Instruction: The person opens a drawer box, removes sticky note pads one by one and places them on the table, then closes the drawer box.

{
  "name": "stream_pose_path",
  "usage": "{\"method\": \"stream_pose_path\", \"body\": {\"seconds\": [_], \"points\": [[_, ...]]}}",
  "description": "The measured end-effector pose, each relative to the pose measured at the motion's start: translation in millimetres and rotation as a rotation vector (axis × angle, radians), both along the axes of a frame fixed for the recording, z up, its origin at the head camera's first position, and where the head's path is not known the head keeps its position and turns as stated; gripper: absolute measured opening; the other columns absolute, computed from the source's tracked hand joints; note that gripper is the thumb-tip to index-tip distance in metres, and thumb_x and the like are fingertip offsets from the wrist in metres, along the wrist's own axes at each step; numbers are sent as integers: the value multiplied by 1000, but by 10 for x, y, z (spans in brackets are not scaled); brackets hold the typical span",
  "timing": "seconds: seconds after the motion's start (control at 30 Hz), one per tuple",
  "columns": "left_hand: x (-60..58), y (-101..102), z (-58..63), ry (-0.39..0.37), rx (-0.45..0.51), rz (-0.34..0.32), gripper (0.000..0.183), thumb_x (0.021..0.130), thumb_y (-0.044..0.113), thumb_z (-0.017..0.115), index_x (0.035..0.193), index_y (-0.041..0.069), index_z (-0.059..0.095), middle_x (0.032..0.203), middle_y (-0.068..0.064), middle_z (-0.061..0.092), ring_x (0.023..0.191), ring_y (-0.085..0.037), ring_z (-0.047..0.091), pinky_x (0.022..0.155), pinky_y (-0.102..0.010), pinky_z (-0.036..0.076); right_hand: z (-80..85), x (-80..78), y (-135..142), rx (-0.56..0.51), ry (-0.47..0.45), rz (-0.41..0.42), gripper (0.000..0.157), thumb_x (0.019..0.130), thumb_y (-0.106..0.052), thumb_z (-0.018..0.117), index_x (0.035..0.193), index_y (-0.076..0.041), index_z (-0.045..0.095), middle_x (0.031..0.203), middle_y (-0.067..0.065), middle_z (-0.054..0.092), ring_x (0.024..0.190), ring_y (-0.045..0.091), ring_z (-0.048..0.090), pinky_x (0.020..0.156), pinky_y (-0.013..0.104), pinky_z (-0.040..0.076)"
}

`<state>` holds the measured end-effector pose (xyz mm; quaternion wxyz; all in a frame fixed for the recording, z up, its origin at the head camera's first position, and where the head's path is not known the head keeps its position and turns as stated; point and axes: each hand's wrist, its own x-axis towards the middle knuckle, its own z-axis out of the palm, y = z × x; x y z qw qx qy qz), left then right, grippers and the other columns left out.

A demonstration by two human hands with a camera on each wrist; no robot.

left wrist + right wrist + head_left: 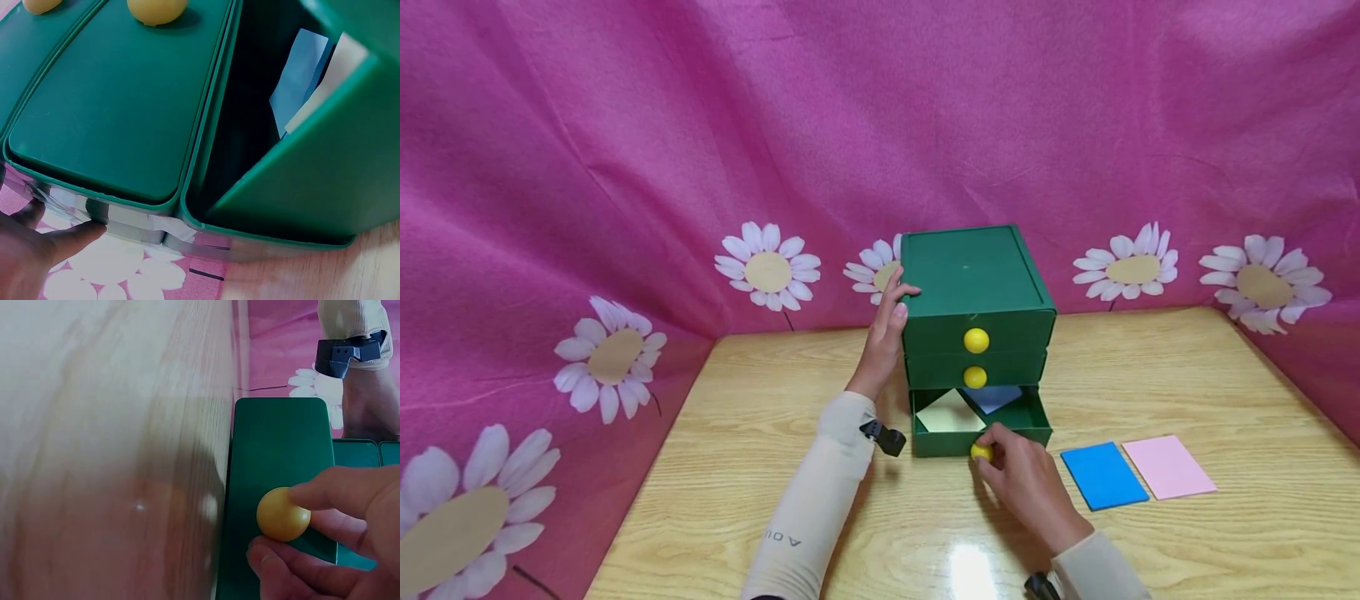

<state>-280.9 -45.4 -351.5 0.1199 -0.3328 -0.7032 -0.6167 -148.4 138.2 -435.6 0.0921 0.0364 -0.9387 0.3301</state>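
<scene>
A green three-drawer cabinet (pixel 973 271) stands on the table with its bottom drawer (pixel 940 444) pulled out. My right hand (pixel 1028 479) pinches that drawer's yellow knob (pixel 282 514) between thumb and fingers. Against the cabinet's left side rests my left hand (pixel 882 342), its fingers extended and one fingertip over the top edge. Inside the drawer lie a pale yellow paper pad (pixel 951 413) and a blue-violet one (pixel 994 397), partly hidden under the cabinet body. The upper two drawers are closed, each with a yellow knob (pixel 976 340) in front.
Right of the cabinet, a bright blue pad (pixel 1105 476) and a pink pad (pixel 1169 467) lie side by side on the wooden table (pixel 775 400). A magenta cloth (pixel 865 108) printed with white daisies hangs behind and along both sides.
</scene>
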Motion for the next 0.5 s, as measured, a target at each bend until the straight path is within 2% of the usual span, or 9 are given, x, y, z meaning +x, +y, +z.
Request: {"method": "stream_pose_path", "body": {"seconds": [0.2,0.5], "points": [[-2,0,-3,1,5,1,42,95,29,28,126,3,38,150,-10,8,136,-20,9,103,-55,13,-4,44,2,14,17,8,13,75,-14,69,84,-16,61,67,-5,54,59,11,45,55,27,38],[0,0,-2,17,-1,6,41,94,27,28,127,3,37,150,-11,8,136,-21,9,103,-54,15,15,100,-9,19,-27,-6,15,74,-14,70,85,-17,60,69,-5,55,60,12,46,55,27,38]]}}
